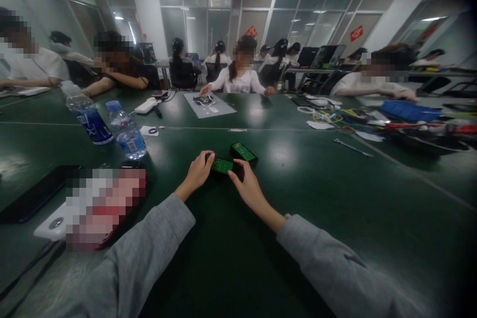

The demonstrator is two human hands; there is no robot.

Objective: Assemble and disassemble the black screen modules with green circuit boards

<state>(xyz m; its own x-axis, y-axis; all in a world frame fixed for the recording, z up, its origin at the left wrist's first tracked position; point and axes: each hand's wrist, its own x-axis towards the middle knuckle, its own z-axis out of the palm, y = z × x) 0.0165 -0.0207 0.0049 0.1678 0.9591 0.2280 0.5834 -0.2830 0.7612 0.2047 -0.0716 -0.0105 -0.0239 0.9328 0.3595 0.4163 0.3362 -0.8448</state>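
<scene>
Between my two hands is a small black case with a green circuit board showing on its upper face. My left hand grips its left end, thumb and fingers closed on the edge. At the right end, my right hand is closed on it too, thumb along the near side. Just beyond, a second black case with a green circuit board lies on the green table, close to my right fingers. Whether the two cases touch is hard to make out.
Left of my hands stand a clear water bottle and a blue-labelled bottle. Phones lie nearer me. A wrench, cables and a blue tray are on the right. Across the table, a person works over a grey mat.
</scene>
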